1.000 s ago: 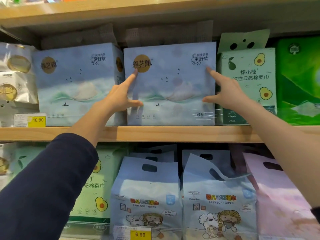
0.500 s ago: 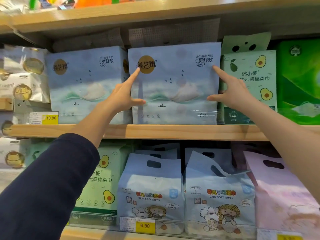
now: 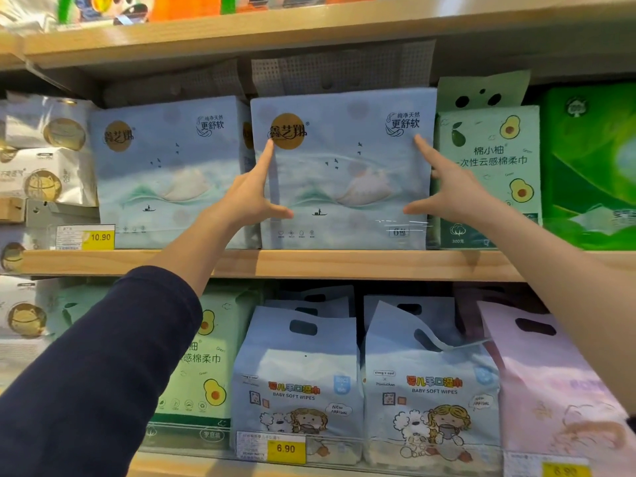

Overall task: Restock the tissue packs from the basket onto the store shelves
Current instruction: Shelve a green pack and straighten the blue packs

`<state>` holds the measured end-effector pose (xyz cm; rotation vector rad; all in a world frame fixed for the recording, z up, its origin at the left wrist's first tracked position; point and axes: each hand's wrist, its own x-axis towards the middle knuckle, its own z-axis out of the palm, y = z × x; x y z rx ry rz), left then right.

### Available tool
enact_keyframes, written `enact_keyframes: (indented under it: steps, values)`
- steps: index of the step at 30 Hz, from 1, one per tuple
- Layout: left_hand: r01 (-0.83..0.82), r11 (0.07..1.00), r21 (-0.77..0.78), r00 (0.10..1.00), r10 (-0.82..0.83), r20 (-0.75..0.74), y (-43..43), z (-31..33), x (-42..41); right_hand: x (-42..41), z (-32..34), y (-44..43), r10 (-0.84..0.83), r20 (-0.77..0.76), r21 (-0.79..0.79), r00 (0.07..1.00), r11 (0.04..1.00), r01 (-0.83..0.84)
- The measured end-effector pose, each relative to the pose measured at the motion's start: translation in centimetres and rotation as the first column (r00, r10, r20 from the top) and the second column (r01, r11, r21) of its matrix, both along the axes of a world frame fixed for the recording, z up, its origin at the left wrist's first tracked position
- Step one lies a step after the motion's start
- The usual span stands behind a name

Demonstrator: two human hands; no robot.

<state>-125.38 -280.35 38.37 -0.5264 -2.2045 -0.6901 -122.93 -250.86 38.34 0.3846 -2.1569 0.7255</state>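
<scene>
Pack (image 3: 344, 173) unmoved on shelf (image 3: 344, 264); left hand (image 3: 247, 197), right hand (image 3: 447, 191) still pressing

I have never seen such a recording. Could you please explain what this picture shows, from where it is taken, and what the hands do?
There is no machine: a person wears a camera on the head, so the view looks along both arms. The left hand and right hand, fingers straight, touch the left and right edges of a blue tissue pack standing on the wooden shelf. A matching blue pack stands left of it, a green avocado-print pack right.
</scene>
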Motion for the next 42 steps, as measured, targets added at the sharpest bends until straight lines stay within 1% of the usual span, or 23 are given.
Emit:
enact_keyframes:
  steps: [3, 8, 15, 18, 22, 25, 27, 29, 33, 36, 42]
  values:
    - [-0.044, 0.999, -0.02, 0.999, 0.044, -0.013, 0.3, 0.3, -0.1, -0.1, 0.3, -0.2, -0.017, -0.05, -0.039, 0.999, 0.999, 0.015]
    - [-0.138, 0.987, -0.077, 0.99, 0.137, -0.018, -0.3, 1.6, -0.3, 0.3, 1.6, -0.2, -0.157, -0.14, -0.003, 0.978, 0.987, 0.158]
    - [-0.219, 0.964, -0.154, 0.976, 0.214, -0.047, 0.8, 0.9, -2.7, -1.7, 0.6, -0.5, -0.175, -0.042, 0.051, 0.984, 0.983, 0.177]
    - [-0.234, 0.951, -0.201, 0.972, 0.233, -0.028, 1.0, 1.2, -3.0, -1.9, 0.7, -0.6, -0.192, -0.016, 0.077, 0.981, 0.978, 0.193]
    - [-0.257, 0.943, -0.211, 0.965, 0.261, -0.007, 1.3, 1.1, -3.3, -1.9, 0.7, -0.7, -0.197, 0.006, 0.089, 0.98, 0.977, 0.196]
    - [-0.266, 0.938, -0.221, 0.963, 0.269, -0.02, 1.4, 1.0, -3.1, -1.6, 0.6, -0.8, -0.199, 0.002, 0.085, 0.98, 0.976, 0.198]
    - [-0.261, 0.948, -0.183, 0.965, 0.259, -0.036, 1.4, 0.9, -2.7, -1.7, 0.6, -0.7, -0.188, -0.004, 0.038, 0.982, 0.981, 0.188]
    - [-0.233, 0.966, -0.113, 0.972, 0.227, -0.057, 1.2, 0.8, -2.2, -1.7, 0.5, -0.6, -0.17, -0.014, -0.004, 0.985, 0.985, 0.17]
    - [-0.161, 0.987, -0.027, 0.984, 0.158, -0.082, 0.3, 0.5, -1.6, -1.1, 0.3, -0.5, -0.146, -0.032, -0.035, 0.989, 0.989, 0.145]
    - [-0.124, 0.992, -0.003, 0.99, 0.123, -0.065, -0.5, 0.3, -0.7, -0.4, 0.2, -0.9, -0.127, -0.025, -0.056, 0.992, 0.991, 0.125]
    - [-0.083, 0.996, -0.006, 0.995, 0.083, -0.056, -1.0, -0.3, 2.0, 1.6, -0.3, -1.8, -0.116, -0.014, -0.052, 0.993, 0.992, 0.115]
